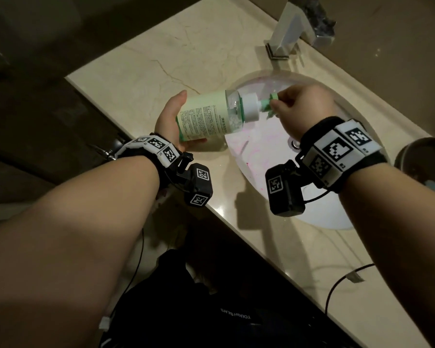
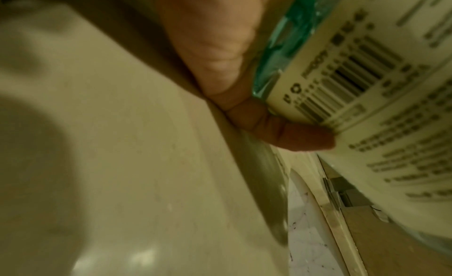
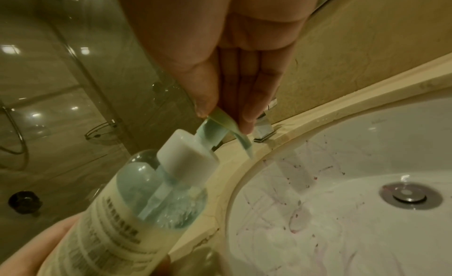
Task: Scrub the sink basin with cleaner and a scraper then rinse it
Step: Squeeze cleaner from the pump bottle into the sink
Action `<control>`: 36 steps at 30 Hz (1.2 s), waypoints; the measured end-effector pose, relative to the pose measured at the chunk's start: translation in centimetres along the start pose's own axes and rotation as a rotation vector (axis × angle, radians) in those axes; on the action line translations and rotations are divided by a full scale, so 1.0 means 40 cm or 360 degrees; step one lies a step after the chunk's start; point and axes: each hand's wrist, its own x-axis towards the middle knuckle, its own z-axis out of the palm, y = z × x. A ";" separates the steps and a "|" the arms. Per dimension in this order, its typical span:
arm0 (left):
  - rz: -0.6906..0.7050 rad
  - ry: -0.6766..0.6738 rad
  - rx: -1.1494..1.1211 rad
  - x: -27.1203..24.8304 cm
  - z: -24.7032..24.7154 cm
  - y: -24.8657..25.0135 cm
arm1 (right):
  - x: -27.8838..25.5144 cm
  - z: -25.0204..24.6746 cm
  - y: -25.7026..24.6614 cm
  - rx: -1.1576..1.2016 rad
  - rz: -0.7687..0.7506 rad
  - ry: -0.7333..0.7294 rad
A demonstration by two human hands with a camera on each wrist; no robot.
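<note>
The cleaner bottle (image 1: 206, 116) wears a pale cream-green label with dark print and a black barcode, clear at the shoulder over a teal-tinted liquid. Its collar is white — the pump head (image 3: 221, 123) mint green. The sink basin (image 3: 342, 212) is white, streaked and speckled with pink-magenta marks. The surface (image 1: 176, 46) is beige marble with faint brown veins. The wrist bands (image 1: 337, 149) carry black-and-white square codes — the faucet (image 1: 290, 28) is silvery.

Head looks down; wrists close; share bottle (image 1: 206, 114).
</note>
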 end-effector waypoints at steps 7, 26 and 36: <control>-0.0097 -0.0155 0.0066 0.017 0.030 0.024 | 0.030 -0.047 0.031 0.0021 -0.0136 -0.0009; -0.0143 -0.0347 0.0534 0.334 0.229 0.125 | 0.307 0.010 0.160 0.0838 0.0420 0.0088; -0.0181 -0.0292 0.0423 0.379 0.233 0.135 | 0.388 0.025 0.131 0.0726 0.0466 0.0241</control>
